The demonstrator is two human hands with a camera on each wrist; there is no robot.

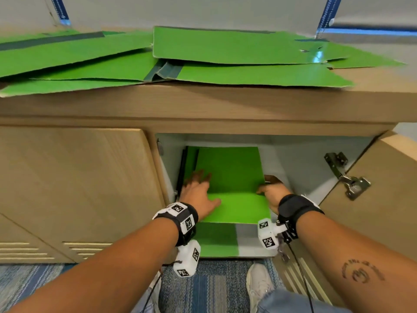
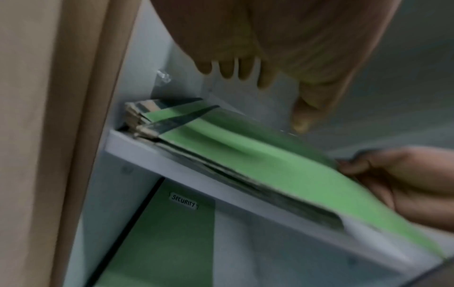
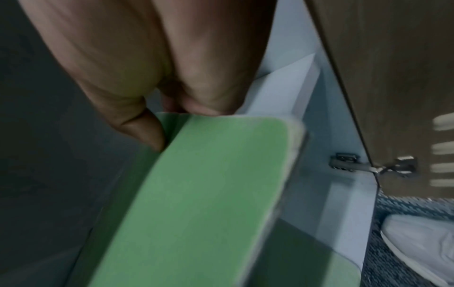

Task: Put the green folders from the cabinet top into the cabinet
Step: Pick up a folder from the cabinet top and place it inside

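Several green folders (image 1: 225, 50) lie spread over the wooden cabinet top (image 1: 203, 102). Inside the open compartment, a green folder (image 1: 232, 184) lies on a stack on the white upper shelf (image 2: 196, 172). My left hand (image 1: 198, 190) is open, its straight fingers (image 2: 230, 68) hovering over or on the folder's left part (image 2: 270, 161). My right hand (image 1: 270, 190) pinches the folder's right edge (image 3: 209, 184), thumb (image 3: 142, 132) on top. Another green folder (image 2: 167, 233) with a "SECURITY" label lies on the lower shelf (image 1: 252, 240).
The cabinet's right door (image 1: 388, 199) stands open on a metal hinge (image 1: 347, 177). The left door (image 1: 76, 188) is closed. Blue patterned carpet (image 1: 203, 290) and my white shoe (image 1: 259, 285) lie below. A wall (image 1: 203, 10) backs the cabinet.
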